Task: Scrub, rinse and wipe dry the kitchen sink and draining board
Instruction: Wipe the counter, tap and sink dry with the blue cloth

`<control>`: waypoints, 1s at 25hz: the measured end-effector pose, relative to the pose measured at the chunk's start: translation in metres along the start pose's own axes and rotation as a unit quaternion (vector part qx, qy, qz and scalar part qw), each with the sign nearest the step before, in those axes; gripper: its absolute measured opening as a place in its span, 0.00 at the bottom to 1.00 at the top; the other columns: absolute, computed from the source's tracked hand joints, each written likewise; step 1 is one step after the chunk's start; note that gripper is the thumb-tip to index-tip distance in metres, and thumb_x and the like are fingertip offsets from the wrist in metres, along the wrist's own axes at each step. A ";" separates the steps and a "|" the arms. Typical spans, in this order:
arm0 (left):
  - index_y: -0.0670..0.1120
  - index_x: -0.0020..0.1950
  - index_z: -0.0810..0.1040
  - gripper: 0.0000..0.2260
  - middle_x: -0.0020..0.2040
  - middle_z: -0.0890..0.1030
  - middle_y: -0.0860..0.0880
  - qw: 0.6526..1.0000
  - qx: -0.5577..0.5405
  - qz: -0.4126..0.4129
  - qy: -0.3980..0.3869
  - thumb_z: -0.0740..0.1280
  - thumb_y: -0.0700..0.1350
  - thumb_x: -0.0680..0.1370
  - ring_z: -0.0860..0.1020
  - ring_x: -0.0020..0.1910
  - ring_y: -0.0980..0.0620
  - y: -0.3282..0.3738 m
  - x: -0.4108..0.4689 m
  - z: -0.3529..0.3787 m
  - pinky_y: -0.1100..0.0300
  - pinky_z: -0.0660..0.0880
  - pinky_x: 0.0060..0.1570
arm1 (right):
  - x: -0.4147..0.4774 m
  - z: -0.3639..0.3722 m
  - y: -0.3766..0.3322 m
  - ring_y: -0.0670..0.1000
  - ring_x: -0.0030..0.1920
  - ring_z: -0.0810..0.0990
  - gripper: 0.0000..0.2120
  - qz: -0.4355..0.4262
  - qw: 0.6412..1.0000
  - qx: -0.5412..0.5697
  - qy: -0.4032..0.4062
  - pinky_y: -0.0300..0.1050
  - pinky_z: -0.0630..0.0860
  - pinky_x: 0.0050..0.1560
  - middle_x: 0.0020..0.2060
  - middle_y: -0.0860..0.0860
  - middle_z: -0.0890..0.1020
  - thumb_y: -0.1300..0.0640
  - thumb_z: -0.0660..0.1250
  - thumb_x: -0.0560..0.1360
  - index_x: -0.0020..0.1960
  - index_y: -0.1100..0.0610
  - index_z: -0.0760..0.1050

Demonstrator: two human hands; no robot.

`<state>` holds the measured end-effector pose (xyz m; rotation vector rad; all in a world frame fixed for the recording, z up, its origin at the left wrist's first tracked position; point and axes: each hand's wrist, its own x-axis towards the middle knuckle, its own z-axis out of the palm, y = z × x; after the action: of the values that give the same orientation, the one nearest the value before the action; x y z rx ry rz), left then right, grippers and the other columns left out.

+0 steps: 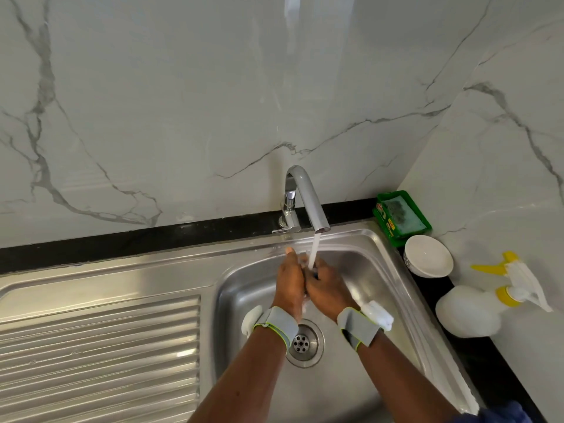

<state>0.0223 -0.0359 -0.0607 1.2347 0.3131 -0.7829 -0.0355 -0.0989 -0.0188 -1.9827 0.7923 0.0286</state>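
Rinse step, under running tap (314, 206) over sink (360, 257).
With left hand (290, 279) straight-fingered, right hand (328, 293) curled round it; probably next, fetching a cloth.

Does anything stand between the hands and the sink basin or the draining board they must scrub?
Nothing visible does. The left hand and right hand meet under the running tap above the sink basin; no object shows in it or on the draining board. The white bowl and spray bottle stand outside, on the right.
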 end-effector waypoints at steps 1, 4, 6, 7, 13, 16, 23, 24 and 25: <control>0.41 0.52 0.82 0.27 0.42 0.84 0.42 0.999 0.042 0.026 0.002 0.54 0.60 0.86 0.83 0.40 0.46 0.002 -0.001 0.000 0.51 0.80 0.44 | -0.001 0.005 0.003 0.49 0.47 0.83 0.08 0.009 1.000 -0.001 0.001 0.47 0.80 0.49 0.47 0.48 0.83 0.47 0.60 0.82 0.58 0.48 0.73; 0.47 0.49 0.77 0.19 0.43 0.83 0.49 0.959 0.245 0.138 0.019 0.54 0.59 0.86 0.81 0.46 0.47 0.012 -0.001 -0.008 0.50 0.76 0.52 | 0.006 0.012 0.004 0.48 0.47 0.81 0.09 0.001 1.000 0.019 0.003 0.42 0.77 0.46 0.47 0.47 0.83 0.52 0.62 0.80 0.60 0.47 0.76; 0.50 0.51 0.75 0.16 0.46 0.82 0.51 0.913 0.349 0.203 0.059 0.54 0.59 0.86 0.80 0.48 0.49 0.021 0.001 -0.014 0.52 0.74 0.51 | 0.014 0.012 -0.002 0.50 0.38 0.80 0.09 0.027 0.996 0.089 0.013 0.42 0.75 0.37 0.39 0.49 0.82 0.58 0.62 0.78 0.51 0.51 0.80; 0.51 0.53 0.75 0.15 0.48 0.82 0.51 0.908 0.345 0.221 0.087 0.55 0.59 0.86 0.80 0.49 0.49 0.028 0.001 -0.016 0.52 0.74 0.52 | 0.018 0.011 -0.007 0.50 0.31 0.76 0.09 0.059 0.986 0.156 0.011 0.40 0.70 0.30 0.33 0.51 0.79 0.60 0.60 0.78 0.47 0.53 0.79; 0.50 0.62 0.76 0.19 0.51 0.84 0.50 0.958 0.208 0.134 0.147 0.68 0.59 0.77 0.82 0.53 0.45 0.062 0.046 -0.022 0.45 0.78 0.61 | 0.019 -0.003 -0.026 0.54 0.37 0.78 0.13 0.226 0.889 0.392 -0.065 0.45 0.76 0.31 0.43 0.58 0.82 0.45 0.68 0.77 0.48 0.56 0.79; 0.44 0.41 0.83 0.15 0.32 0.81 0.49 0.976 0.141 0.093 0.135 0.71 0.57 0.72 0.78 0.36 0.46 0.065 0.061 -0.026 0.52 0.78 0.43 | 0.015 -0.003 -0.029 0.60 0.47 0.82 0.04 0.209 0.893 0.394 -0.066 0.54 0.84 0.46 0.53 0.63 0.82 0.64 0.72 0.75 0.49 0.60 0.77; 0.46 0.34 0.86 0.08 0.31 0.84 0.48 0.894 0.368 0.189 0.171 0.71 0.47 0.71 0.84 0.38 0.46 0.101 0.042 -0.008 0.53 0.83 0.46 | 0.013 -0.013 -0.010 0.49 0.29 0.81 0.07 0.165 0.906 0.383 -0.062 0.37 0.71 0.24 0.34 0.55 0.83 0.70 0.62 0.75 0.45 0.63 0.78; 0.44 0.35 0.85 0.09 0.32 0.84 0.48 0.867 0.417 0.230 0.148 0.70 0.46 0.73 0.83 0.39 0.47 0.104 0.037 -0.003 0.57 0.81 0.47 | 0.015 -0.013 -0.009 0.49 0.29 0.81 0.06 0.163 0.908 0.382 -0.060 0.37 0.71 0.24 0.34 0.54 0.82 0.67 0.62 0.77 0.47 0.62 0.79; 0.44 0.36 0.83 0.09 0.32 0.83 0.51 0.840 0.462 0.262 0.112 0.70 0.45 0.75 0.81 0.38 0.49 0.110 0.030 0.003 0.60 0.77 0.46 | 0.017 -0.013 -0.007 0.50 0.30 0.81 0.06 0.166 0.904 0.389 -0.060 0.37 0.70 0.24 0.35 0.54 0.82 0.63 0.63 0.79 0.49 0.61 0.79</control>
<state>0.1177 -0.0366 0.0012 2.2103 -0.2732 -0.2734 -0.0220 -0.1161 -0.0126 -1.0689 0.8784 0.0280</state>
